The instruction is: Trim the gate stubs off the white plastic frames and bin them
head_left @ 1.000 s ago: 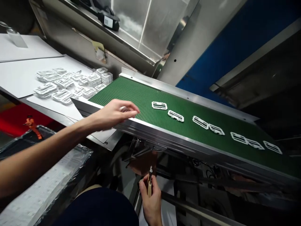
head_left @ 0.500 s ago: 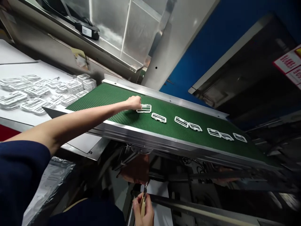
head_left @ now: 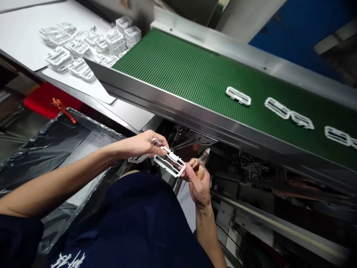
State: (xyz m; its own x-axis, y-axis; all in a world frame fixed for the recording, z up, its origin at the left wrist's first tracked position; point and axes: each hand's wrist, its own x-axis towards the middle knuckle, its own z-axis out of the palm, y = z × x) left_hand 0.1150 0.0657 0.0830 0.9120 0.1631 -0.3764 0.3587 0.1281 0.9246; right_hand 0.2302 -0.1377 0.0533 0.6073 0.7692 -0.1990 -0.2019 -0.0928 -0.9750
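Observation:
My left hand [head_left: 152, 144] is closed on a white plastic frame [head_left: 170, 160] in front of my body. More white frame parts [head_left: 138, 159] show under and beside that hand. My right hand [head_left: 198, 178] holds pliers [head_left: 204, 158] with pale handles, and its fingers also touch the right end of the same frame. The jaws of the pliers point up and away from the frame. Beyond my hands, several white frames, such as one white piece [head_left: 238, 96], lie on the green conveyor belt [head_left: 189, 70].
Stacks of white frames [head_left: 78, 46] cover part of a white table [head_left: 22, 33] at the upper left. The belt's metal side rail [head_left: 167, 98] runs just beyond my hands. A black plastic bag [head_left: 83, 134] hangs open at the left, near a red surface [head_left: 47, 102].
My left hand has come back from the belt with a white frame. My right hand and the pliers have risen to meet it. The view has shifted down and left.

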